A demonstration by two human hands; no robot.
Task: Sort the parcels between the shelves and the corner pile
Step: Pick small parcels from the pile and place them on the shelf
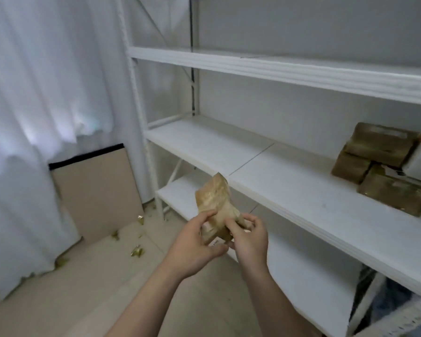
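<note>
Both the left hand [197, 242] and right hand [249, 239] pinch a blurred parcel [215, 203], fingers hiding its label.

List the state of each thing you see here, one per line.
brown parcel, crumpled, held in front of the shelves
left hand, grips brown parcel's lower part
right hand, grips it too
stacked parcels, resting on middle shelf, right end
cardboard sheet, leaning on curtain
gold scraps, scattered on floor
</note>
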